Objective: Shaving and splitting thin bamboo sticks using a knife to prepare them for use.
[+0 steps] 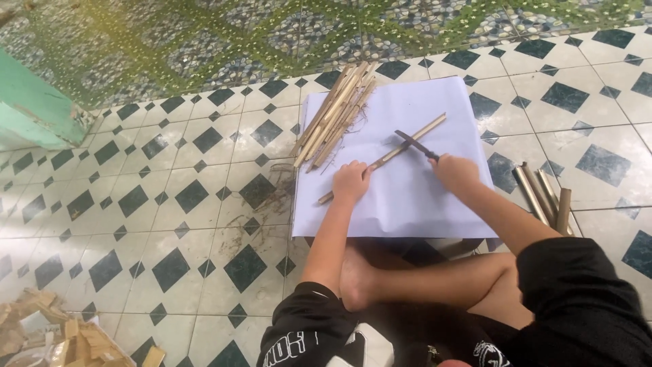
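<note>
We begin at the left edge, where a green painted block (34, 109) stands on the tiled floor (170, 224), and a heap of pale wood scraps (61, 336) lies in the lower left corner. Loose fibres and shavings (261, 197) are scattered on the tiles just left of the white sheet (414, 204), which is spread flat on the floor in front of us.

On the sheet's upper left corner we note a pile of split bamboo strips (336, 112), fanned and partly overhanging onto the tiles. Our left hand (351, 182) presses down on a single long bamboo stick (401, 151), which lies diagonally across the sheet, low end at left, high end at upper right; the grip here is closed around the stick. Our right hand (455, 171) is wrapped tightly on the handle of a dark-bladed knife (415, 145), whose blade crosses over the stick near its middle. The handle itself is hidden inside the fist.

Further right, off the sheet and well apart from the work, several bamboo tube sections (543, 197) lie side by side on the tiles. Our crossed legs and black clothing (584, 306) fill the lower frame below the sheet's near edge.
</note>
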